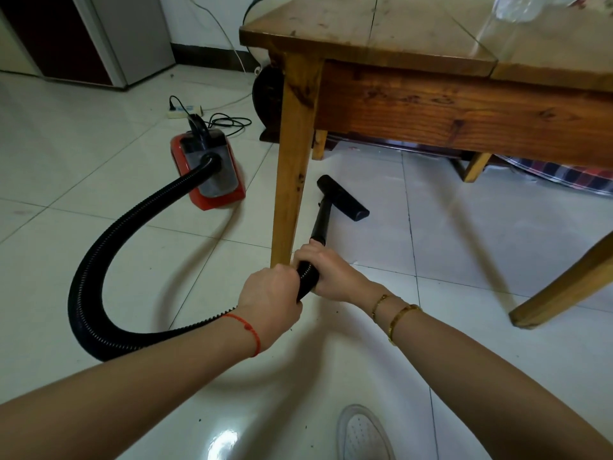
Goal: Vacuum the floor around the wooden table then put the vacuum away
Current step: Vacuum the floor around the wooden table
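Hands come first: I have both clamped on the black vacuum wand (320, 224) at the centre of the frame, my left hand (270, 298) wrapped around the ribbed cuff where the hose joins, my right hand (323, 270) just ahead of it on the smooth tube. I judge the two-handed hold is there to steer the black flat floor nozzle (343, 197), which lies on the white tiled floor (464, 244) just right of the nearest leg (292, 167) of the wooden table (414, 48), angled to reach under the tabletop edge.

The red and grey canister vacuum (209, 174) sits on the tiles left of centre, well apart from the nozzle, joined to my hands by one black corrugated hose (96, 270) that sweeps round in a wide loop at the left; that slack seems to let the wand move without dragging the canister. Its black power cord (229, 122) coils behind it and runs to a white power strip (184, 111) in the upper left, so I take it the machine is plugged in and the vacuuming is underway, with putting away not yet begun.

Counted: one canister, one hose, one nozzle, two hands. I see four table legs, one blurred at the right. One clear plastic bottle (514, 8) stands on the tabletop at the upper right. Dark crumbs dot the tiles near my white shoe (361, 433) at the bottom.
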Available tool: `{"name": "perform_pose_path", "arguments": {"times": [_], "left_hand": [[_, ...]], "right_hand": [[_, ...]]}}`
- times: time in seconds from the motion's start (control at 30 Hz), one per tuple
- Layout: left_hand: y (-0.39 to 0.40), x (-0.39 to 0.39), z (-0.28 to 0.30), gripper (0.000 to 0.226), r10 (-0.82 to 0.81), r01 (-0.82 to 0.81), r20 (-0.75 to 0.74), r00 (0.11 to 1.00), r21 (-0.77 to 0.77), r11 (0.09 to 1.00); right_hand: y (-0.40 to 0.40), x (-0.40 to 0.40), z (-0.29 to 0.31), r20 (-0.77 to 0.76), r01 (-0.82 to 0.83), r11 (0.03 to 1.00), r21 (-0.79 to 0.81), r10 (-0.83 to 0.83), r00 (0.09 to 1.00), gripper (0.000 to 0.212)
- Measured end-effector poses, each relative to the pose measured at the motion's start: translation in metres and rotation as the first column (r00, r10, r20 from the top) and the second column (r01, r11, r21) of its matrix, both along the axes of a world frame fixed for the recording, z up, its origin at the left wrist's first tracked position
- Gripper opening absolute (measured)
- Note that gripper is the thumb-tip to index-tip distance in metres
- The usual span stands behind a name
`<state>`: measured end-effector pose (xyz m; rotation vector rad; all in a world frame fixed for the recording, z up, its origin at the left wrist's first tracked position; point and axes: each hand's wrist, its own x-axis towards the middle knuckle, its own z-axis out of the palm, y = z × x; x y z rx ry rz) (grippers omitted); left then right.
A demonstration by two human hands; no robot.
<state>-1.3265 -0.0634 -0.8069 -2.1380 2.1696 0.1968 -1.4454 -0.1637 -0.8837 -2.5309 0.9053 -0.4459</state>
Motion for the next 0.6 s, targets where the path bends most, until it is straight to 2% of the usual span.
{"name": "perform_pose_path", "arguments": {"times": [0.4, 0.6], "left_hand": [[-0.088, -0.033, -0.036, 0.02, 0.094, -0.101, -0.128, 0.987, -0.049, 0.994], [-0.134, -0.057, -0.055, 0.026, 0.096, -0.107, -0.163, 0.982, -0.056, 0.993]], "right_hand": [[-0.099, -0.031, -0.03, 0.002, 0.047, 0.998, -0.051, -0.047, 0.999, 0.023], [-0.14, -0.055, -0.032, -0.062, 0.095, 0.995, 0.008, -0.095, 0.994, 0.012]]}}
